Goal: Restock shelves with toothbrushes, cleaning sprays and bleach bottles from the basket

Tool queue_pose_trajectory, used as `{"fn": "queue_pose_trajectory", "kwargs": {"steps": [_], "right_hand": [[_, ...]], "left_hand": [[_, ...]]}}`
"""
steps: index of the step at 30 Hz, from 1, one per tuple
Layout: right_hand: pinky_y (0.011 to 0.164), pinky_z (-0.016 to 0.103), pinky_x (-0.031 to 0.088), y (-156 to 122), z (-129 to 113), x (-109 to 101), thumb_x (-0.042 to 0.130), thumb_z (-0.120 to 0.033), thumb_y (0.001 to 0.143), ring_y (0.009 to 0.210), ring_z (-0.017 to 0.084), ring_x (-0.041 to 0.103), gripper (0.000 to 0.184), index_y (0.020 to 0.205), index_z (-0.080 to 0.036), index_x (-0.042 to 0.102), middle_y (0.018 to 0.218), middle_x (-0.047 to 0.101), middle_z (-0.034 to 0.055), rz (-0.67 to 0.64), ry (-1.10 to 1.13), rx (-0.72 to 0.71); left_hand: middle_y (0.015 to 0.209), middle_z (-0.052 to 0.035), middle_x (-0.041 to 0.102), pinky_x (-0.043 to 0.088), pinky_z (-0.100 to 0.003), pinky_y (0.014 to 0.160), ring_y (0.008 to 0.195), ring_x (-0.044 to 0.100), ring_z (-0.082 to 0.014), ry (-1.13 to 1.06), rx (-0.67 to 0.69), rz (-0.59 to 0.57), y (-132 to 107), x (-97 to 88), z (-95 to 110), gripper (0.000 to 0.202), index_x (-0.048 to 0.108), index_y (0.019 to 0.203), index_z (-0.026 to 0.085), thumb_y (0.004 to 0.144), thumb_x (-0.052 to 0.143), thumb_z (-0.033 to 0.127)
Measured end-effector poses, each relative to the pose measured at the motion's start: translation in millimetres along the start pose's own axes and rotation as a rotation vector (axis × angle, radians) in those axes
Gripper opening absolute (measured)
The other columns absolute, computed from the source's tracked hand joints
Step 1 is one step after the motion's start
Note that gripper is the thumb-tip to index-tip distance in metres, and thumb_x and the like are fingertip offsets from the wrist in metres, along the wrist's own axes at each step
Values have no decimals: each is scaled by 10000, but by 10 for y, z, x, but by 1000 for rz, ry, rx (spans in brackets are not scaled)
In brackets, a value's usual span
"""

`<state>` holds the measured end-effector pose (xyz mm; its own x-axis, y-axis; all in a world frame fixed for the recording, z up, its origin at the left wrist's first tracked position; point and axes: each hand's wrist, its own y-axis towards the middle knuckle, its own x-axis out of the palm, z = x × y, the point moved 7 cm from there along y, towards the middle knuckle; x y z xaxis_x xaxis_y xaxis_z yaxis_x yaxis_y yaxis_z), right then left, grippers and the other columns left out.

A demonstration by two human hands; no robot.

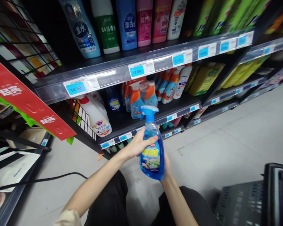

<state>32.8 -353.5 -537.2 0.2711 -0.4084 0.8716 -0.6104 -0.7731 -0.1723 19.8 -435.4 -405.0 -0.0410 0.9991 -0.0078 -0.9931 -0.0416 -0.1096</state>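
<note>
On my feed the blue spray bottle point(152, 153) hangs nearly upright in the air in front of the shelf point(122, 124). Its long axis runs top to bottom, with the trigger head point(149, 112) uppermost, leaning a touch to the left, and the nozzle seemingly aimed left toward the shelf. Both hands are on the bottle, so neither is the nearer one. The left hand point(135, 145) comes in from the left and wraps the bottle's shoulder, thumb laid across the front just above the label, the other fingers curled round the back out of my sight. The right hand point(167, 164) rises from below and sits behind the lower body. Only the edge of its palm shows past the bottle's right side, so I cannot tell how its fingers lie, though I judge it cups the bottle from behind. The bottle sits between the two hands, touching both, just out from the shelf edge, below the orange-capped sprayers point(136, 99) and right of the white bottle point(97, 117). A dark basket point(245, 201) sits on the floor well off to the right.
</note>
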Motion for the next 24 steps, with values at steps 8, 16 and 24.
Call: {"fn": "queue_pose_trajectory", "kwargs": {"steps": [8,16,24], "right_hand": [[983,453,566,-66,-199,136,736,-699,878,1289,319,643,649,1383,-294,686,1516,622,81,5,-128,-127],[859,386,544,-155,-152,205,714,-593,936,1027,286,731,561,1323,-188,697,1295,734,189,-75,-257,-97],[776,321,532,-159,-274,133,778,-529,879,909,227,696,477,1213,-189,747,1134,768,137,32,-159,-194]], "left_hand": [[1105,-74,708,564,-357,907,1000,687,-241,160,250,500,185,-883,206,566,593,1207,186,830,768,571],[1336,-172,672,473,-494,1178,1296,634,-343,572,339,927,340,-1550,533,621,469,1426,169,921,681,464],[1404,-183,639,449,-513,1222,1366,600,-338,623,289,979,578,-1751,242,635,401,1458,187,927,662,418]]}}
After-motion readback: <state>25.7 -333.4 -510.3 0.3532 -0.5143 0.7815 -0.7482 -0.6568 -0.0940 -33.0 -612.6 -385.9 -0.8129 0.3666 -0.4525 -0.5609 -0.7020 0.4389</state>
